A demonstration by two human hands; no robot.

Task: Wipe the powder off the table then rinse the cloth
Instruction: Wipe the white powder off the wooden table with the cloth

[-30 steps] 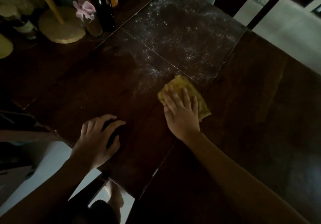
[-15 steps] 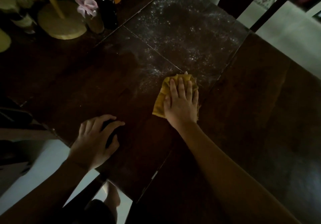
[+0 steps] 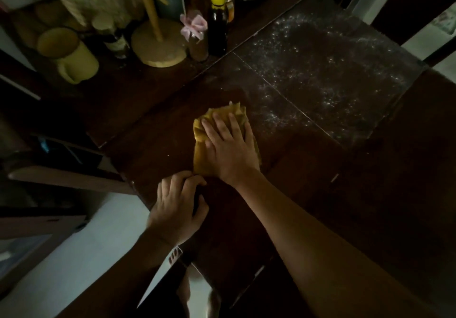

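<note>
A yellow cloth (image 3: 201,153) lies bunched on the dark wooden table (image 3: 153,130), near its middle. My right hand (image 3: 228,145) presses flat on top of the cloth with fingers spread. White powder (image 3: 318,71) is scattered over the table's far right panel, beyond the cloth. My left hand (image 3: 179,205) rests on the table's near edge, fingers curled, its fingertips close to the cloth's near corner; it holds nothing that I can see.
At the back left stand a yellow mug (image 3: 69,53), a wooden stand with a round base (image 3: 158,44), a dark bottle with a yellow cap (image 3: 218,21) and a small jar with a pink bow (image 3: 196,39). White floor (image 3: 81,256) shows left of the table.
My right hand has dragged the cloth left and toward me, away from the powder patch. The view has shifted, so the items at the back left show more fully.
</note>
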